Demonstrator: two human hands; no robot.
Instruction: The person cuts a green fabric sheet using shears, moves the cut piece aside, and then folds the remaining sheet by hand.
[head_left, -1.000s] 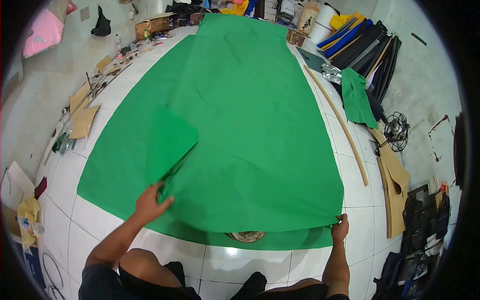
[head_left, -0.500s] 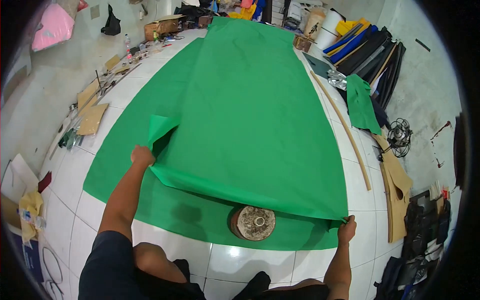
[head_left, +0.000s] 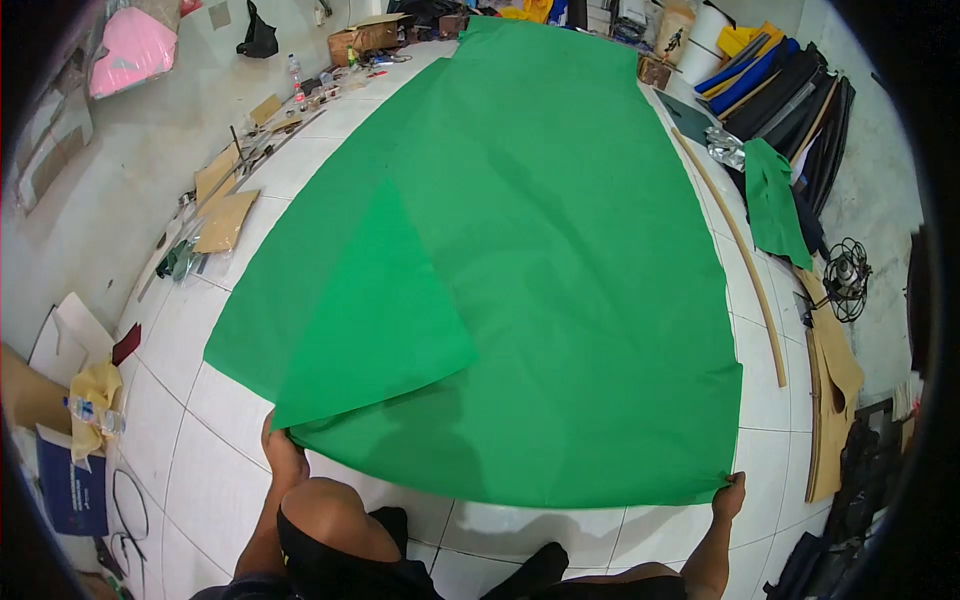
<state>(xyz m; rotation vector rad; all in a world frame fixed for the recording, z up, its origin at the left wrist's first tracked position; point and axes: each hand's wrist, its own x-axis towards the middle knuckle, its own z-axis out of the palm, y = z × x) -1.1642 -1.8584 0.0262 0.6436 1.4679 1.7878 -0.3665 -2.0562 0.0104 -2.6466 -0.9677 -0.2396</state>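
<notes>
White floor tiles run wall to wall, mostly under a big green cloth; cardboard box at the far L, dark rolls at the far R, wooden strip along the R side. Seated person, knees nr the cloth's near edge. L hand pinches that edge at its L end, fingertips partly hidden; R hand pinches the near R corner, thumb on top. Vs. half a sec ago: L hand has come back twd the knee, R hand stays put. Near edge, then bunched up off a round block, now lies across, w/ the block covered. Small raised fold by the L hand is now a wide triangular flap over the cloth's L part.
</notes>
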